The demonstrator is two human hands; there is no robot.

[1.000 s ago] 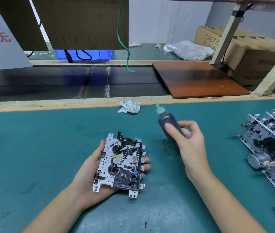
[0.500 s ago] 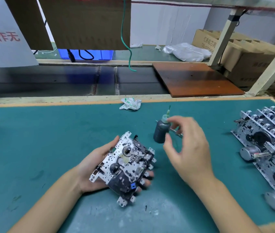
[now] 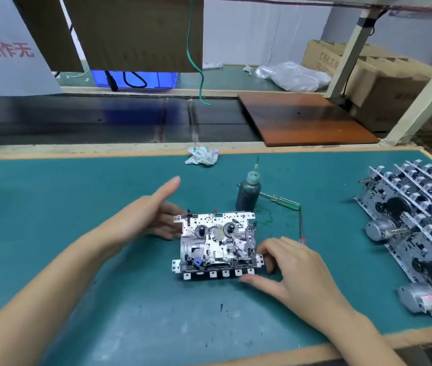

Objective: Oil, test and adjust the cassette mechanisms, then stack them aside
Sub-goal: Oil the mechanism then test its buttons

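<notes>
Both hands are at one mechanism (image 3: 217, 244), which sits near the middle of the green mat (image 3: 51, 207). The left hand (image 3: 151, 220) is at its far left corner, with the thumb sticking up and the fingers mostly straight beside the metal plate; they seem to touch it, not grip it. The right hand (image 3: 288, 262) is at its near right corner, with curled fingers against the edge and the thumb lying under the row of white keys; whether it really pinches the plate cannot be told. The oil bottle (image 3: 247, 192) stands upright just behind the mechanism, and no hand is on it, so the oiling of this one looks done. A screwdriver (image 3: 286, 202) lies to the right of the bottle, untouched. The next jobs are probably pressing the keys to test it and then fixing anything that is off. On the right side of the mat is a pile (image 3: 421, 220) of many mechanisms leaning on each other. A crumpled rag (image 3: 201, 155) lies at the far edge.
</notes>
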